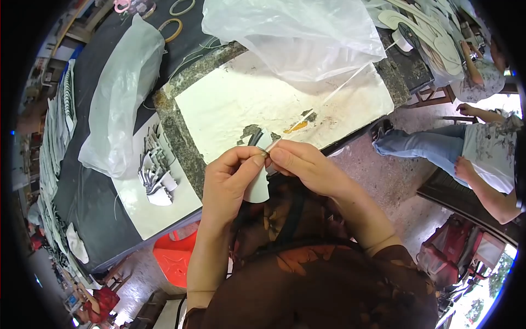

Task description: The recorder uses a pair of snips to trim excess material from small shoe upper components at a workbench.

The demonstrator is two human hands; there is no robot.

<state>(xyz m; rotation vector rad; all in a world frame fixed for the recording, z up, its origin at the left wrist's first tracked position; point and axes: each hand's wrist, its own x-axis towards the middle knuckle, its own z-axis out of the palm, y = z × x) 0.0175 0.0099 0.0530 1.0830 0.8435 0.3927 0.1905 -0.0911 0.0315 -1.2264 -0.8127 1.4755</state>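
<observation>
My left hand [229, 174] is closed, thumb against fingers, on a small white curved piece [257, 189] of sheet material with a dark grey edge at its top. The piece hangs below the fingertips in front of my body. Close beside it, my right hand [301, 163] pinches a narrow white strip [346, 84] at the piece's edge. The fingertips of both hands nearly meet, and they hide where strip and piece come together. From there the strip runs up and right across the table toward a spool [404, 38] with a dark rim.
A white sheet [211, 101] covers the board before me, under a large clear plastic bag [307, 41]. Left lie similar grey-edged pieces [156, 170] and another filled bag [121, 98]. Tape rolls [173, 30] lie farther back. A red stool [174, 260] stands below; a co-worker [485, 151] is at right.
</observation>
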